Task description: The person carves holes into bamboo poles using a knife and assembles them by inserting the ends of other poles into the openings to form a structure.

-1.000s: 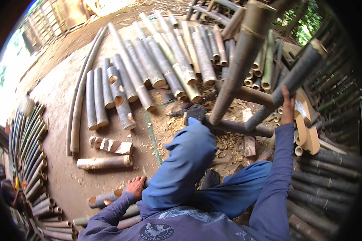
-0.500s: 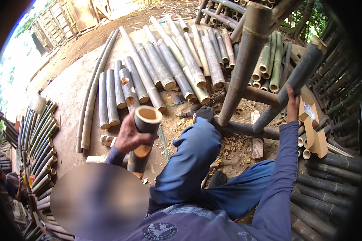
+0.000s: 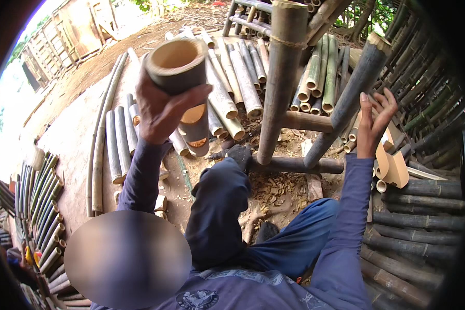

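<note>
My left hand (image 3: 163, 106) is raised and wrapped round a short dark bamboo tube (image 3: 194, 129). The tube's open cut end tilts up toward me, and pale notches show in its side. On the right, my right hand (image 3: 377, 121) has its fingers apart and holds nothing. It is beside a slanted dark bamboo pole (image 3: 357, 85); whether the thumb touches it I cannot tell. That pole is joined by a short crosspiece (image 3: 307, 121) to a thick upright bamboo pole (image 3: 281, 77). A dark bamboo length (image 3: 307, 165) lies low behind their bottom ends.
Rows of cut bamboo (image 3: 245, 85) lie on the ground ahead. More bamboo is stacked at the left (image 3: 44, 206) and at the lower right (image 3: 423, 222). Wood chips (image 3: 279, 194) cover the soil before my knees. An opened cardboard box (image 3: 392, 168) sits beyond my right forearm.
My left hand has lifted the notched bamboo tube up and forward. My right hand has let go of the slanted pole, and its fingers have spread.
</note>
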Demonstrator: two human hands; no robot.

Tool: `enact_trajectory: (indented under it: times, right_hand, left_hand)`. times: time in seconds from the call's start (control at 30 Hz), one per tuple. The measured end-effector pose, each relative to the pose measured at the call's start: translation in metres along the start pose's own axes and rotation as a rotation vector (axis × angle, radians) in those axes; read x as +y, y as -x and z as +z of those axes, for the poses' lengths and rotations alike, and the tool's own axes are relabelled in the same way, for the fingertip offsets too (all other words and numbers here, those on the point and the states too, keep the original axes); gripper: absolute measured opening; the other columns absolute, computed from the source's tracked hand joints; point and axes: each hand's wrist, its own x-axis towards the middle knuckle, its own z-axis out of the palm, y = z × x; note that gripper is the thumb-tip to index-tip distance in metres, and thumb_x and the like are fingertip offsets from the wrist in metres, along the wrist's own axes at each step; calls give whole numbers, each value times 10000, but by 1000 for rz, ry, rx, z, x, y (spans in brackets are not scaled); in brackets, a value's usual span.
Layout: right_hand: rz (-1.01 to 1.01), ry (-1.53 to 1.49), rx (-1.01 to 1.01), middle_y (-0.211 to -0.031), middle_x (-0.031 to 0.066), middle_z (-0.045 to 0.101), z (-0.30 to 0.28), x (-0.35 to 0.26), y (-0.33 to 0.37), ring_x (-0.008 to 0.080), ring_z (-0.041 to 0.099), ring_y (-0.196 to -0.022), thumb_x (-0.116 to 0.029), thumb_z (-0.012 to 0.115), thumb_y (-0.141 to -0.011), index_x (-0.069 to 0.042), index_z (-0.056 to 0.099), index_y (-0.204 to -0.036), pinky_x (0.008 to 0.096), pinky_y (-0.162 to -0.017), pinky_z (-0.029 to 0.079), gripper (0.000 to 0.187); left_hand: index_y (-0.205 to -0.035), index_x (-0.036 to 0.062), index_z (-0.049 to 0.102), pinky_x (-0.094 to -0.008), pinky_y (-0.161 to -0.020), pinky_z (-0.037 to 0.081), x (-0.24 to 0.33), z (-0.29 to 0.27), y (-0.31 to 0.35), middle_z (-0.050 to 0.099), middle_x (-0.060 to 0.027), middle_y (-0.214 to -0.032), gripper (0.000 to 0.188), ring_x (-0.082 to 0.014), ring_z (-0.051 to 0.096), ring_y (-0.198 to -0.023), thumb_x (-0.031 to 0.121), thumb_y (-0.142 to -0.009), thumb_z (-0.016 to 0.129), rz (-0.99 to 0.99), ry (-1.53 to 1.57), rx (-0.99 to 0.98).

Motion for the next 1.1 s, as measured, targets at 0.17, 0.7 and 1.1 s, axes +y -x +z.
enact_trajectory:
  times: [0.17, 0.7, 1.1]
  right_hand:
    - [-60, -139, -573, -1325, 152, 568, 7, -78, 12, 250, 610, -1082, -511, 807, -836, -65, 410, -1504, 434, -931, 522, 896]
    - [364, -566, -154, -1170, 117, 687, -59, -79, 20, 226, 679, -1039, -189, 795, -685, 8, 579, -1333, 366, -937, 544, 711]
    - [313, -991, 461, -1170, 115, 722, -165, -51, -137, 317, 705, -1075, -392, 722, -929, -61, 664, -1219, 494, -990, 560, 444]
  left_hand:
    - [-1294, -23, 585, -350, -916, 600, 39, 66, -37, 731, -132, -1131, 753, -208, 726, -1020, 117, -655, 958, 110, 196, -220]
    - [-1600, 59, 370, -354, -1002, 527, 55, 199, -61, 541, -140, -1464, 1014, -243, 613, -1229, 388, -803, 904, 61, 489, -766]
    - [-1626, 46, 258, -493, -1255, 280, 29, 148, -45, 384, -193, -1598, 1285, -353, 377, -1486, 444, -635, 972, 566, 175, -870]
